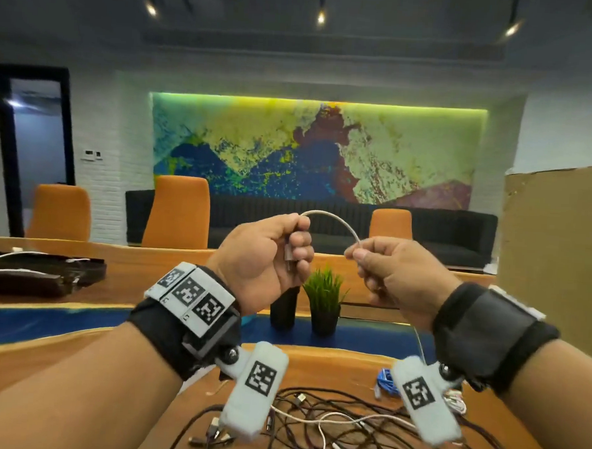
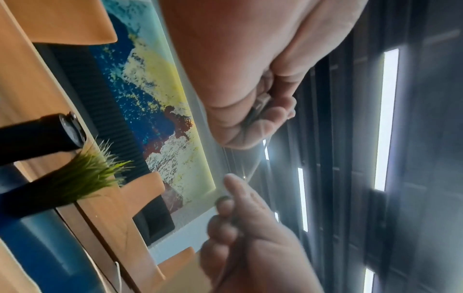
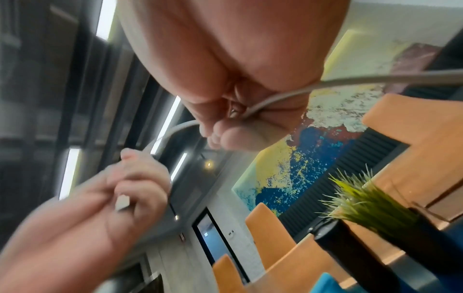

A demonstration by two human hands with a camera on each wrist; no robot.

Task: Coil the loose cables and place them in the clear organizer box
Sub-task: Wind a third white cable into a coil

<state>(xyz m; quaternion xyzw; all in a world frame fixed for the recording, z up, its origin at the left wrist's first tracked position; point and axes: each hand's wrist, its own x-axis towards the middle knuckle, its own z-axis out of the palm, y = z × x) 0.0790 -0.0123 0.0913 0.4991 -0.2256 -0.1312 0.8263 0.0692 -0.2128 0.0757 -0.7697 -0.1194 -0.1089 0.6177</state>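
I hold a white cable [image 1: 336,221] raised above the table, and it arcs between my two hands. My left hand [image 1: 296,248] grips its plug end, fingers curled round the connector [image 2: 263,101]. My right hand [image 1: 356,258] pinches the cable a short way along; from there it hangs down behind the wrist toward the table. The right wrist view shows the cable [image 3: 275,97] passing through the curled right fingers and the plug [image 3: 122,202] in the left hand. A tangle of dark and white loose cables [image 1: 345,429] lies on the wooden table below. No clear box shows in any view.
A blue cable bundle [image 1: 387,380] lies by the pile. A small potted plant [image 1: 323,294] and a black cylinder [image 1: 283,309] stand mid-table. A dark tray [image 1: 28,272] with white cables sits far left. A cardboard sheet [image 1: 553,255] stands at right. Orange chairs line the far side.
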